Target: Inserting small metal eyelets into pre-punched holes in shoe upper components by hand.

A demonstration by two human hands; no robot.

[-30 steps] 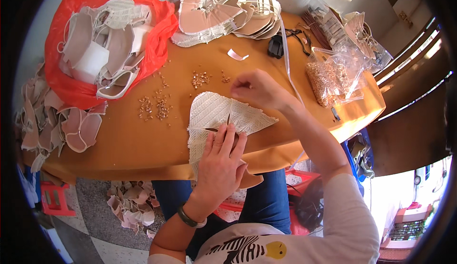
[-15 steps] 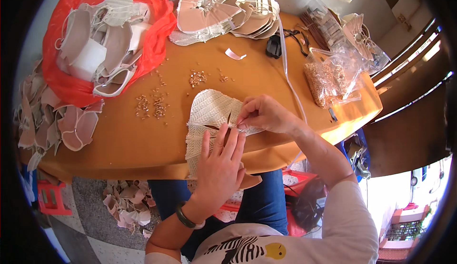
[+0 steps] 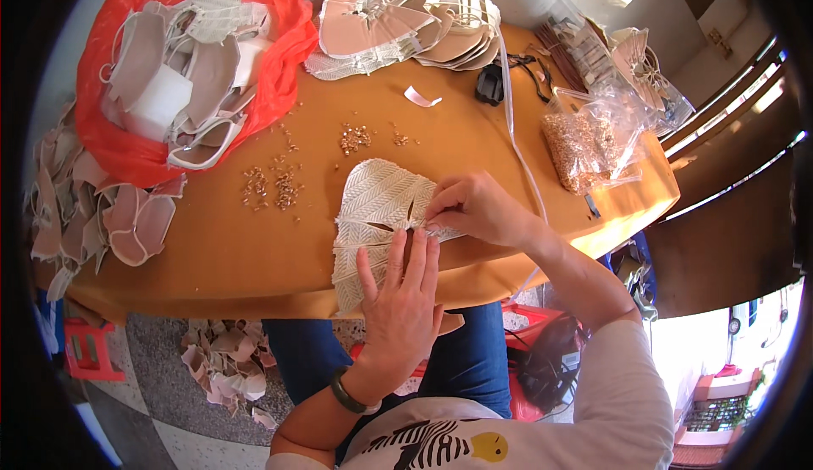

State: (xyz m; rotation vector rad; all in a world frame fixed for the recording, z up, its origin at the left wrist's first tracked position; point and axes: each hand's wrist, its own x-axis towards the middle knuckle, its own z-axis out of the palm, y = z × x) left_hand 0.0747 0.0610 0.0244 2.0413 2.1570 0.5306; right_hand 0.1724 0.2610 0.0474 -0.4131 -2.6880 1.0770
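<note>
A cream woven shoe upper (image 3: 373, 186) lies at the table's near edge, with dark slits between its flaps. Across its lower part rests my left hand (image 3: 403, 288), fingers stretched out and nearly together, their tips by the slits. My right hand (image 3: 474, 207) is closed in a pinch over the upper's right side, just beyond the left fingertips. What sits between its thumb and fingers is too small and covered to make out. A tan edge (image 3: 451, 323) of material pokes out below the left hand.
Small gold metal bits (image 3: 284, 184) lie in loose piles beyond the upper. A red plastic bag (image 3: 288, 72) of shoe uppers stands far left, stacked uppers (image 3: 373, 21) at the back. A clear bag of gold bits (image 3: 580, 144) and a white strap (image 3: 521, 144) are at right.
My left hand has shifted slightly right, its fingers drawn closer together. The right hand keeps its pinch in nearly the same spot, and the upper has barely moved.
</note>
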